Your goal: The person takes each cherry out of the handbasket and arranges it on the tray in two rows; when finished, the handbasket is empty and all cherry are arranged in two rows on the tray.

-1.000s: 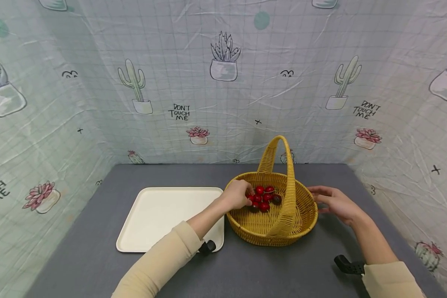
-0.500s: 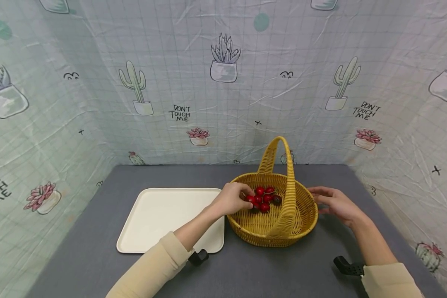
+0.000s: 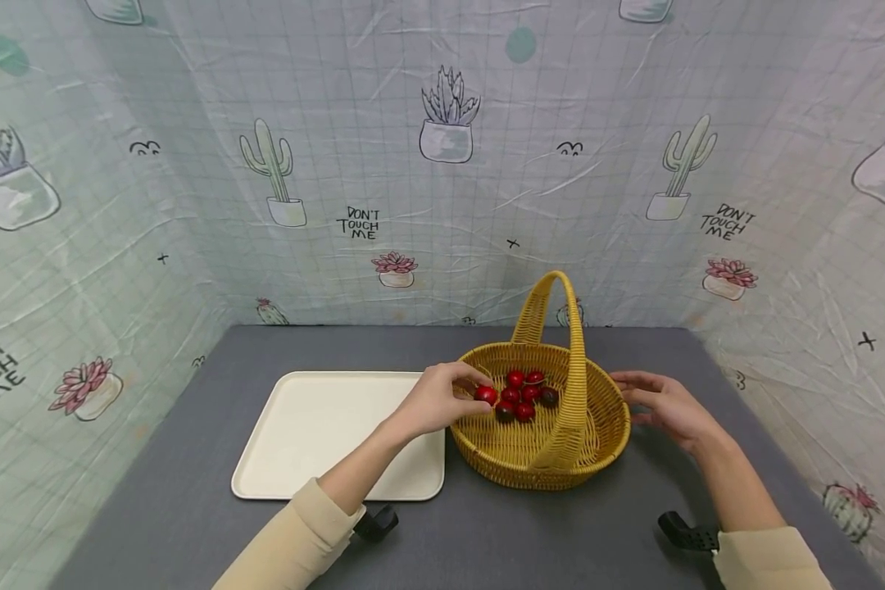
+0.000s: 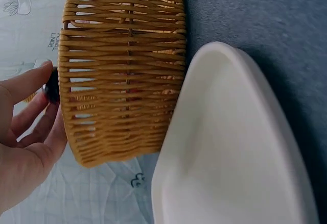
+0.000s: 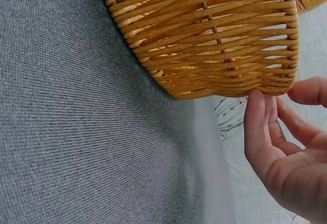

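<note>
My left hand (image 3: 431, 400) pinches a red cherry (image 3: 485, 396) between thumb and fingers, above the left rim of a yellow wicker basket (image 3: 487, 451). In the left wrist view the same cherry (image 4: 52, 86) looks dark beside the basket's top edge. Several more cherries (image 3: 524, 411), red and dark red, lie together on the basket floor, left of its tall arched handle (image 3: 576, 369). My right hand (image 3: 674, 410) rests at the basket's right side. In the right wrist view, its fingertips (image 5: 255, 101) touch the woven outer wall, with the thumb by the rim.
A cream rectangular tray (image 3: 324, 426) lies on the grey tabletop (image 3: 531, 541) just left of the basket, beneath my left forearm. Behind and at both sides hangs a sheet (image 3: 442, 205) printed with cacti and plant pots. Black cameras sit at both wrists.
My left hand has drawn back leftward from the cherry pile, bringing one cherry toward the basket's left rim. My right hand stays at the basket's right side.
</note>
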A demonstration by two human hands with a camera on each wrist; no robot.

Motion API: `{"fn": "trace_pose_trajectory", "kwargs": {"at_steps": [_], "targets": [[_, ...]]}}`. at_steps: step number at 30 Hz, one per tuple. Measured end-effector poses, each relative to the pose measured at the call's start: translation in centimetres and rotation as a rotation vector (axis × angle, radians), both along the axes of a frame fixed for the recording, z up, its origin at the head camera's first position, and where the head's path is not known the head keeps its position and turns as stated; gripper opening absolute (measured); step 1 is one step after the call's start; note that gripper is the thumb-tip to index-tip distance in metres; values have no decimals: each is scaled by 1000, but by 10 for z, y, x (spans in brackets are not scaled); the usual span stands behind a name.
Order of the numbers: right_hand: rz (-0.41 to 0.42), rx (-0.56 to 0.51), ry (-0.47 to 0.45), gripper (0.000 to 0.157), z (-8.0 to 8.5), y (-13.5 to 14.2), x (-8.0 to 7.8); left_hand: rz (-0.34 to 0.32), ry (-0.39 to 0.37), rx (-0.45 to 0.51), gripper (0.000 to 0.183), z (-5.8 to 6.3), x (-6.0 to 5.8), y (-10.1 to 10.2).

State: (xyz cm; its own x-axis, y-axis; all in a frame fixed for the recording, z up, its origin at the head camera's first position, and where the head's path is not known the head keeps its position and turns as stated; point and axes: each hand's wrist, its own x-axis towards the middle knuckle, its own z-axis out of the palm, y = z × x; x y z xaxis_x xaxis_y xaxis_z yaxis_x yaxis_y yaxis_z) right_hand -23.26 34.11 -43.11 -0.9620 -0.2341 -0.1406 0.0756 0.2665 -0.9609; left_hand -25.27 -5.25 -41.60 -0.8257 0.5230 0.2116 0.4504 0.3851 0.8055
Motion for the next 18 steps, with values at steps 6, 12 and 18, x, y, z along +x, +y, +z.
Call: {"fn": "trace_pose_trajectory", "kwargs": {"at_steps": [6,12,18], "targets": [[-14,-10,-29,63,0,0,1,16,-36,64,29,-3,6,-15],[-13,-8,-51,63,-1,2,1,20,-52,139,29,-6,8,-30],[-8,-31,-57,61,-2,5,0,39,-104,214,33,-8,9,-46]]}}
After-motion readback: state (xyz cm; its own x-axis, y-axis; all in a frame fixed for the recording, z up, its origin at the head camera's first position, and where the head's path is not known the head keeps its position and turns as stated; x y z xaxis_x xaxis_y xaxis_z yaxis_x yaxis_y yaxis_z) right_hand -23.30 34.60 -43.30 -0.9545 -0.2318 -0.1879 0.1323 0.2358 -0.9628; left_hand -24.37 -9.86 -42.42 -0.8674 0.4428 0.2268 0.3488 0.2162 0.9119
